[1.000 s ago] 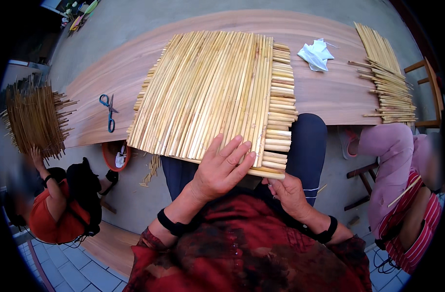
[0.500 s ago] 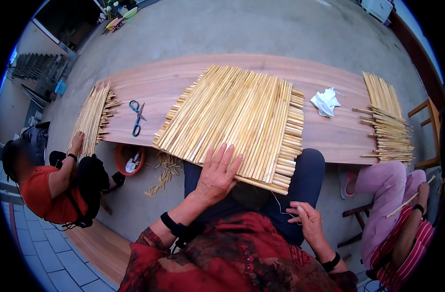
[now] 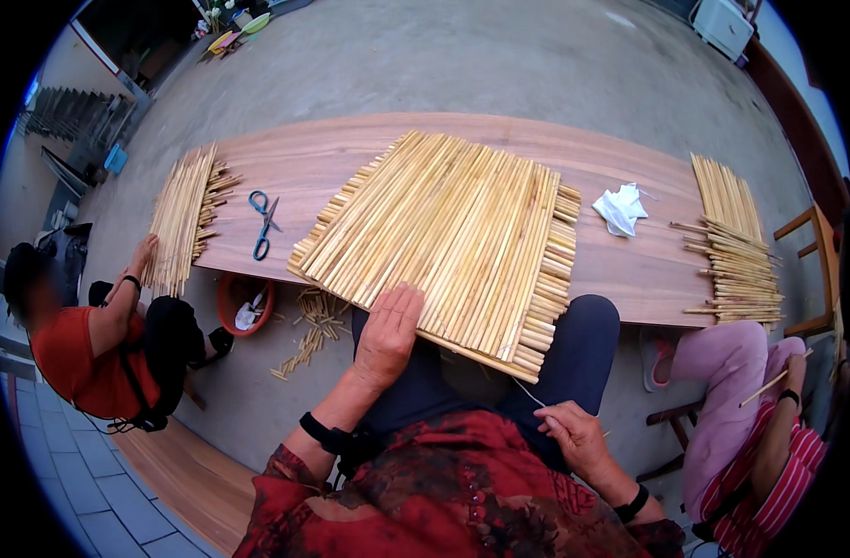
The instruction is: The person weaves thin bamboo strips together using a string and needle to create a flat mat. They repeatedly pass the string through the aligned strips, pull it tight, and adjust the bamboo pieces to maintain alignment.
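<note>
A mat of pale yellow reed stalks (image 3: 453,237) lies on the table in front of me, its near edge overhanging toward my lap. Crosswise stalk ends stick out along its left and right sides. At the near left edge, my left hand (image 3: 386,339) holds the mat, fingers together on top and the thumb hidden from view. Below the near right corner, my right hand (image 3: 575,437) is closed in a pinch on a thin pale string (image 3: 528,392), which runs up to the underside of the mat.
Blue-handled scissors (image 3: 262,226) and a crumpled white cloth (image 3: 620,209) flank the mat on the wooden table (image 3: 285,139). Reed bundles lie at the left (image 3: 180,223) and right (image 3: 736,246) ends, near two seated people. A reddish bucket (image 3: 228,307) and cut reed pieces (image 3: 304,344) are on the floor.
My left hand has slid back toward the mat's near edge and its spread fingers have come together. My right hand has lowered slightly, and the string now looks tighter.
</note>
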### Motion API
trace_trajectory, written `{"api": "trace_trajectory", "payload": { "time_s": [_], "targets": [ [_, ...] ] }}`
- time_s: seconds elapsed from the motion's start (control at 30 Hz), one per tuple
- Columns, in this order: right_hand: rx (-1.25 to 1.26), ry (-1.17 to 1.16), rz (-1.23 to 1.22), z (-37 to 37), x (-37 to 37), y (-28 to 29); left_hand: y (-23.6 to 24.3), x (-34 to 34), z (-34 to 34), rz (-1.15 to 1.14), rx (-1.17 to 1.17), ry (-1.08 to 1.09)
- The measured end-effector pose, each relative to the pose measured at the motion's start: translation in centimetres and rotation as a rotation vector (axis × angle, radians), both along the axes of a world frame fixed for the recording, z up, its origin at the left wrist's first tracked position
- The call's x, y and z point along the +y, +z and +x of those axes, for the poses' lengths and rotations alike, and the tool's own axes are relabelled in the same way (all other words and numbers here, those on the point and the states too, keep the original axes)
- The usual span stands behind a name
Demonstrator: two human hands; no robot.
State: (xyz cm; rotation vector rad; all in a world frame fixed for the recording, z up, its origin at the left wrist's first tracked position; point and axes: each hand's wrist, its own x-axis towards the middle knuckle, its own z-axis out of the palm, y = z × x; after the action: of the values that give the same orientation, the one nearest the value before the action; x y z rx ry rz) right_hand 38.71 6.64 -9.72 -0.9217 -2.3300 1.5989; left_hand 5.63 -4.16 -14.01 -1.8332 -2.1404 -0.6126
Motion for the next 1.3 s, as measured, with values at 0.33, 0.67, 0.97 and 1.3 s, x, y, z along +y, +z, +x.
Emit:
{"api": "trace_trajectory", "payload": {
  "time_s": [0.33, 0.67, 0.97, 1.3],
  "targets": [
    [0.062, 0.232, 0.274, -2.1, 0.4, 1.0, -0.6, 0.0, 0.2, 0.003, 0.062, -0.042],
    [0.079, 0.292, 0.328, -3.5, 0.4, 0.8, -1.4, 0.1, 0.5, 0.001, 0.052, 0.001],
    [0.132, 0.339, 0.343, -3.5, 0.2, 0.3, -1.5, 0.2, 0.5, -0.002, 0.068, 0.01],
    [0.182, 0.347, 0.34, -3.8, 0.4, 0.0, -2.0, 0.1, 0.0, -0.006, 0.112, -0.021]
  ]
}}
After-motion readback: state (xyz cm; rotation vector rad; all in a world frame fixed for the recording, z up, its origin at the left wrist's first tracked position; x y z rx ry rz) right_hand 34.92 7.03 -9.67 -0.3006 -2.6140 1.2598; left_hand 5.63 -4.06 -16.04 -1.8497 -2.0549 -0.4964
